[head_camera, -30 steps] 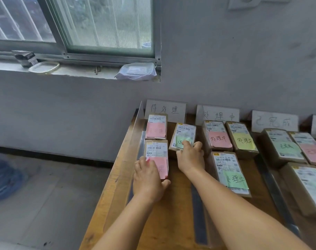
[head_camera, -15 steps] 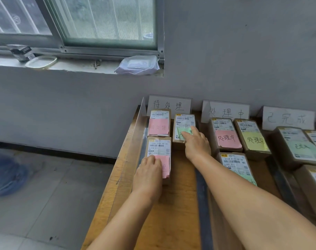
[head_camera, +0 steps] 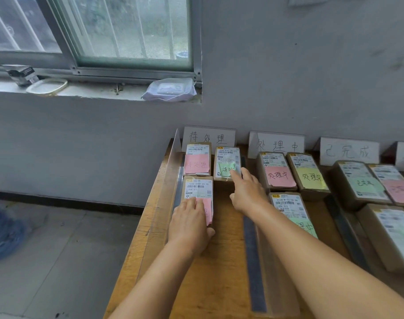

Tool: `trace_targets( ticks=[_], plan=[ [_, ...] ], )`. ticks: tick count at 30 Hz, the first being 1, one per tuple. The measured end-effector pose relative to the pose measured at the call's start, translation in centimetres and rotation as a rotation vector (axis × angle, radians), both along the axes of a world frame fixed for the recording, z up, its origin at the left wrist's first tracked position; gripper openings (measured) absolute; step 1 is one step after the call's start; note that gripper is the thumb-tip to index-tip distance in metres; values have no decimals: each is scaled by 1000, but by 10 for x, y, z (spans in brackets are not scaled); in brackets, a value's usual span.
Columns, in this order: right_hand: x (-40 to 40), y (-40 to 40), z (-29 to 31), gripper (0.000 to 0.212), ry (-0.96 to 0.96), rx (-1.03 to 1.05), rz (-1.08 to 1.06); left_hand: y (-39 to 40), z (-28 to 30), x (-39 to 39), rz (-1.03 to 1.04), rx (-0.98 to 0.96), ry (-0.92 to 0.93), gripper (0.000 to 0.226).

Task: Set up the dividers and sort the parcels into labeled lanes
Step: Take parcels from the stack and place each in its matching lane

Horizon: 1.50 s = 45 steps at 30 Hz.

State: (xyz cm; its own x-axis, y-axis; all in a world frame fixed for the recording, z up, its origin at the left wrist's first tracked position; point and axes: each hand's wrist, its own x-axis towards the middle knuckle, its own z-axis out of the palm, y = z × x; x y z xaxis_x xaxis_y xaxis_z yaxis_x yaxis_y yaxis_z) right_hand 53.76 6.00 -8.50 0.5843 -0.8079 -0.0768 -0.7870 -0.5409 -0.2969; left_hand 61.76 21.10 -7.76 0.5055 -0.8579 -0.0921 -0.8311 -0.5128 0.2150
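Note:
Three small brown parcels lie in the leftmost lane under its white label card (head_camera: 209, 138). My left hand (head_camera: 189, 224) lies flat on the near parcel with a pink note (head_camera: 197, 187), thumb hooked round its near end. My right hand (head_camera: 247, 192) reaches forward, index fingertip pressing the green note on the back right parcel (head_camera: 227, 162). A third parcel with a pink note (head_camera: 197, 162) sits at the back left. Clear dividers (head_camera: 177, 171) (head_camera: 254, 249) border this lane.
The middle lane, under its label card (head_camera: 277, 145), holds three parcels (head_camera: 277, 171). Beyond another divider (head_camera: 344, 226), the third lane, under its label card (head_camera: 348, 150), holds several parcels (head_camera: 362, 180). The wooden table's left edge (head_camera: 136, 238) drops to the floor. The wall is right behind the cards.
My right hand has slid the green-note parcel back toward the label card and now touches it with the fingertip only. My left hand stays on the near parcel.

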Motion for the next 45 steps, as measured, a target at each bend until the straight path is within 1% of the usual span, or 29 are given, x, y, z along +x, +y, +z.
trace_targets(
  ticks=[5,10,13,17,23,31,38,45],
  plan=[
    [-39,23,24,79,-13,-27,26,-1,11,-13,-46,-91,-10,74],
    [-85,45,51,80,-85,-42,2,-9,27,-41,-116,-142,19,79],
    [-117,55,63,80,-90,-93,-14,-11,36,-63,-169,-178,49,80],
    [-166,65,71,78,-85,-115,-73,-13,49,-101,-233,-220,32,80],
    [-260,76,78,74,-93,-107,-184,-15,63,-182,-336,-242,1,78],
    [-405,97,87,73,-47,-154,-273,-14,66,-322,-412,-250,23,79],
    [-521,109,89,73,-66,-165,-361,-20,70,-437,-501,-280,16,76],
    [-619,101,95,71,-97,-183,-434,-42,76,-530,-611,-297,9,74]
  ],
)
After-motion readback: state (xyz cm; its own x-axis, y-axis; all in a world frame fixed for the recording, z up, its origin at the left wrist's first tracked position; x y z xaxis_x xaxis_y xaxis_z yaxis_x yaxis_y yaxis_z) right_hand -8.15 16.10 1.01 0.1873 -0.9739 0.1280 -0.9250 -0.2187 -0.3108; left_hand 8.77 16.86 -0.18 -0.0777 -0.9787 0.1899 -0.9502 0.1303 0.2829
